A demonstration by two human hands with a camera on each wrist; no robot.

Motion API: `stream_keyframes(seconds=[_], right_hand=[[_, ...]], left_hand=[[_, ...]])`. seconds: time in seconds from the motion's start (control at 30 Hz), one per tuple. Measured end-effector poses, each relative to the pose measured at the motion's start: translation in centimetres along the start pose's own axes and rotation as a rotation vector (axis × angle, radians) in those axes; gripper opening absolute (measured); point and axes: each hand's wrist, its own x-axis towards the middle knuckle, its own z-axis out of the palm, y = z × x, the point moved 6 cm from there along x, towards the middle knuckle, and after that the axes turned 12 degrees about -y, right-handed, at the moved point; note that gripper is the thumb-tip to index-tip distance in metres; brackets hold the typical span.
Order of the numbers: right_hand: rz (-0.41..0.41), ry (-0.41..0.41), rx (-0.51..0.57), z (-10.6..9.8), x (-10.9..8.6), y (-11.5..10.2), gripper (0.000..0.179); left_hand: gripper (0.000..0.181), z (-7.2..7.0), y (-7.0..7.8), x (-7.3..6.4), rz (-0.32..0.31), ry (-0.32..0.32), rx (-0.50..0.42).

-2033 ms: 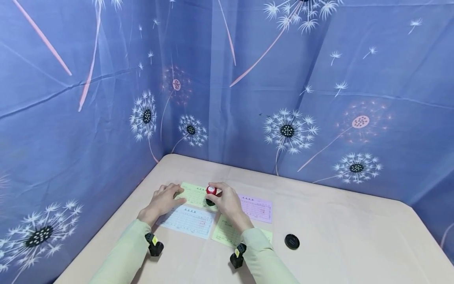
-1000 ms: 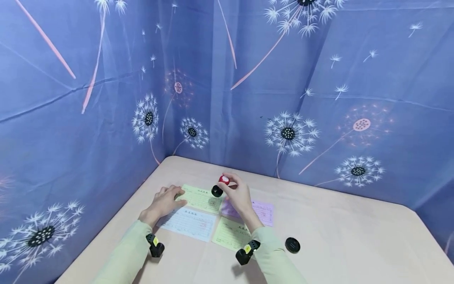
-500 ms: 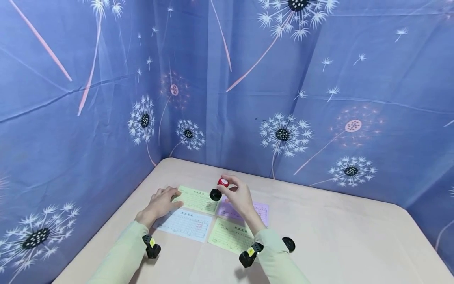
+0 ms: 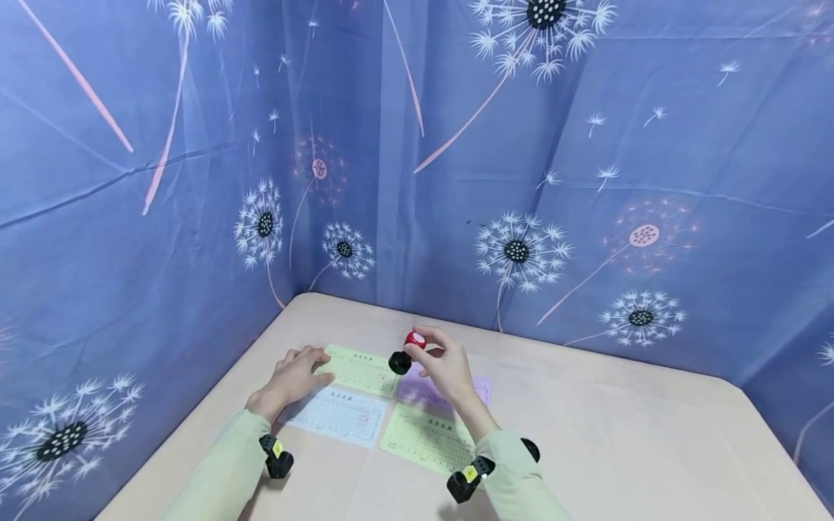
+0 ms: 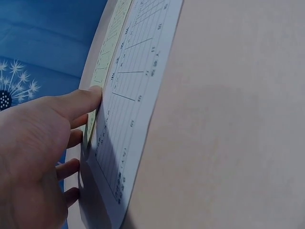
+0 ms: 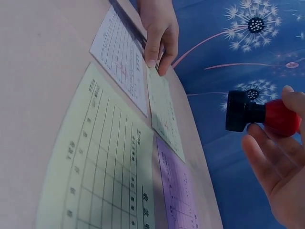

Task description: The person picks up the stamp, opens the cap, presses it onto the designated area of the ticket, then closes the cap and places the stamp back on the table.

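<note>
My right hand (image 4: pixel 451 367) pinches the red knob of a stamp (image 6: pixel 282 117) between thumb and fingers. The stamp is held up over the seam between the far green form (image 4: pixel 355 370) and the purple form (image 4: pixel 481 388), its round black base tilted to the left in the head view. Faint red marks show at the far green form's right side. My left hand (image 4: pixel 289 380) rests with fingers spread at that form's left edge, the thumb on the paper. Just nearer lies the blue form (image 4: pixel 335 414), with red marks at its right.
A second green form (image 4: pixel 420 436) lies nearest me, right of the blue one. A round black cap (image 4: pixel 531 449) sits on the table, partly behind my right sleeve. Blue dandelion-print cloth (image 4: pixel 430 246) rises behind the table's far and left edges.
Two seconds ago the stamp stood low on the far green form. My right hand has lifted it and drawn it to the right. My left hand has stayed in place.
</note>
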Motion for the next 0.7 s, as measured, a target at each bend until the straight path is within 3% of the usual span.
stream_keyframes(seconds=[0.17,0.3,0.43,0.7], right_hand=[[0.001,-0.011,0.049,-0.1,-0.4,-0.1,0.038],[-0.004,0.006,0.048,-0.5,0.0,0.9,0.038],[-0.008,0.024,0.054,-1.1,0.2,2.2,0.038],[-0.054,0.05,0.054,-2.7,-0.4,2.4,0.036]], left_hand=[[0.048,-0.3,0.3,0.2,0.016,0.008,0.033],[0.047,-0.4,0.6,0.3,0.032,0.001,0.064],[0.046,-0.5,0.8,0.4,0.027,0.001,0.095],[0.042,-0.7,1.0,0.1,0.032,0.007,0.137]])
